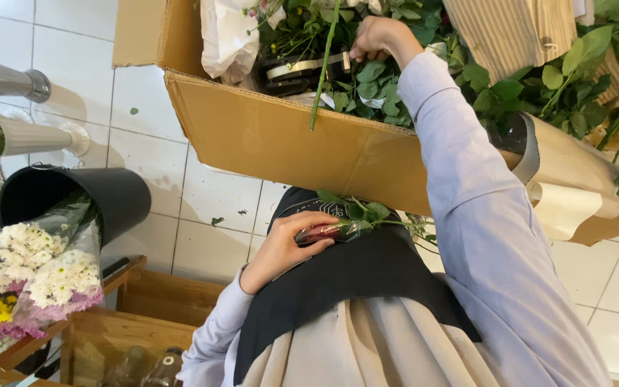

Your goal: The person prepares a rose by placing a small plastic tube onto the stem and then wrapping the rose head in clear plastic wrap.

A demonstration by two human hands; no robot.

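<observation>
Here, close against the dark apron point(352, 276), the person's left hand point(288, 244) is curling its fingers point(318, 218) around a red rose bud point(322, 232), its leafy stem point(377, 215) trailing toward three o'clock. At twelve o'clock, farther off, the right hand point(380, 37) is reaching into the cardboard box point(281, 136), fingers bunched shut among green foliage point(374, 82); what they are pinching I cannot tell. A long green stem point(322, 68) is hanging over the box edge just beside it. Away at nine o'clock, white chrysanthemums point(34, 261) are sitting in a black bucket point(73, 197).
</observation>
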